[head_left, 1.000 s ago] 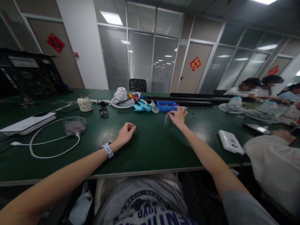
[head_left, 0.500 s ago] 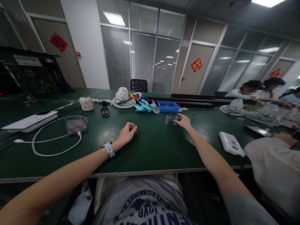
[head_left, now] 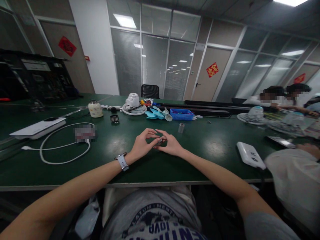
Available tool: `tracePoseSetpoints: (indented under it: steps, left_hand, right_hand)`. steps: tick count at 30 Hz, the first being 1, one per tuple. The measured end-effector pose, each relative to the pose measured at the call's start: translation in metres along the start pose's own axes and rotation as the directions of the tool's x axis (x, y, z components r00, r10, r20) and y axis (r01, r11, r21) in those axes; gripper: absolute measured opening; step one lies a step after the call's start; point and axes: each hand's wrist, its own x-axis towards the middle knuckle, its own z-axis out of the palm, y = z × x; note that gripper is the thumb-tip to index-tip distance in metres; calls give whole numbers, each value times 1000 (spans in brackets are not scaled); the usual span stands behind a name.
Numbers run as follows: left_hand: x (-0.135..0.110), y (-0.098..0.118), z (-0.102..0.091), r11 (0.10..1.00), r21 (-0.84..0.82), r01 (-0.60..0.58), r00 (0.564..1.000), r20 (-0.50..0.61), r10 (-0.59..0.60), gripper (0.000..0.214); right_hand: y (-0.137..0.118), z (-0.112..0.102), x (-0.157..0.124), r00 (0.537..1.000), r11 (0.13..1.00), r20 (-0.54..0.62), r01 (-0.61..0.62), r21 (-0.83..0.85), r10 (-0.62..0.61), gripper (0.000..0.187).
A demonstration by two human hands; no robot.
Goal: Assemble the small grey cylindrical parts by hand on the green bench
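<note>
My left hand and my right hand meet above the green table. Between their fingertips is a small shiny metal cylinder, mostly covered. My right thumb and fingers curve around it. Left thumb and fingers are closed at its near side; whether they pinch another tiny piece cannot be made out. A second small silver cylinder stands upright on the table, a little beyond my right hand.
Farther back are a white fan part, blue fan blades and a blue basket. A cream bottle and a white cable lie left. At right are a white power bank and a neighbour's sleeve.
My right hand has picked up one of the two metal cylinders and brought it left and closer. My left hand has moved slightly right to meet it.
</note>
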Motion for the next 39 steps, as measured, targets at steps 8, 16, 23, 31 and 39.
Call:
tracePoseSetpoints:
  steps: [8, 16, 23, 31, 39]
  left_hand:
    - [15, -2, -2, 990, -36, 139, 979, -147, -143, 34]
    - [-2, -48, -19, 950, 82, 300, 924, 222, -311, 42]
    - [-1, -43, -15, 962, 23, 273, 921, 284, -268, 44]
    - [-2, -44, -15, 953, 26, 301, 912, 285, -296, 46]
    - [3, -49, -14, 899, 5, 437, 895, 95, -436, 46]
  right_hand:
    - [4, -1, -3, 999, 998, -33, -29, -55, 27, 83]
    - [4, -4, -2, 996, 997, -71, -63, -41, 60, 85]
    - [62, -102, 1, 835, 893, -518, -364, -266, 186, 79]
    - [133, -140, -20, 753, 623, -503, -646, -441, 425, 74]
    - [55, -97, -1, 821, 679, -571, -426, -598, 12, 60]
